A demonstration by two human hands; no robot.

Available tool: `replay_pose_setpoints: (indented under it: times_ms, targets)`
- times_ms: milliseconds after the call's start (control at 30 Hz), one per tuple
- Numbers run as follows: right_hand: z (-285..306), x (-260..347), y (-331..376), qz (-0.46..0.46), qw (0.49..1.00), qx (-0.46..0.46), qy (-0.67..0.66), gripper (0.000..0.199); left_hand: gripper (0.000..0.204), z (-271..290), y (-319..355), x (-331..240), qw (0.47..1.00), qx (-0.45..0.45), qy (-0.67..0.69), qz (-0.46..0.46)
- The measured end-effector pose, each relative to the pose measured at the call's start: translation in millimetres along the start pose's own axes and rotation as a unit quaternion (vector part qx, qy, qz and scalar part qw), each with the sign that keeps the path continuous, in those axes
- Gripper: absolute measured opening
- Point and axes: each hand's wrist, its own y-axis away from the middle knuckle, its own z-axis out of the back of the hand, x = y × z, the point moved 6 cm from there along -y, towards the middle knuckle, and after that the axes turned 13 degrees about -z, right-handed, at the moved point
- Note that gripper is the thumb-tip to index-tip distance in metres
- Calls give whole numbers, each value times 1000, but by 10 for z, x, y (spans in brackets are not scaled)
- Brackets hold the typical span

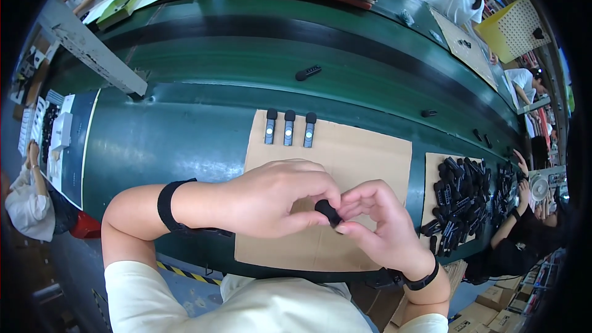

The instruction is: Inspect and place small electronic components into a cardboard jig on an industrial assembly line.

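Observation:
In front of my body, both hands meet over a sheet of brown cardboard (277,250). Thumb and fingers of my left hand (262,197) pinch one end of a small black foam windscreen (327,211). My right hand (382,225) has its thumb and fingertips closed at the other end. Whether a microphone body sits inside the right fingers cannot be made out. Beyond the hands, three small clip-on microphones (289,128) lie side by side on the cardboard's far left part, black foam tops pointing away from me.
A heap of black microphones (459,200) covers another cardboard sheet on the right. Single microphones (308,73) rest on the green conveyor belt (234,55). A metal post (92,55) stands at the left. Co-workers sit along the line, one close by on the right (524,234).

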Motion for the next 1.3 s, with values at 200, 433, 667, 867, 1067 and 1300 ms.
replay_pose_setpoints:
  times_ms: [200,433,667,867,1067,1300]
  targets:
    - [-47,-89,-264,-76,995,55,-39,35,23,145,93,132,995,-49,-32,87]
    - [270,-356,-782,-117,988,-41,95,24,19,934,186,761,972,-160,-130,110]
    - [437,-618,-1311,-86,975,-107,177,19,16,1486,324,1641,928,-151,-271,207]
    - [459,-623,-1490,-73,965,-126,219,21,23,1493,339,2044,915,-158,-308,208]
    - [409,-612,-1499,-37,941,-157,298,28,33,1503,386,2149,877,-148,-390,240]
    - [432,-380,-1237,-31,961,-161,224,35,25,1638,535,2022,903,-209,-265,264]
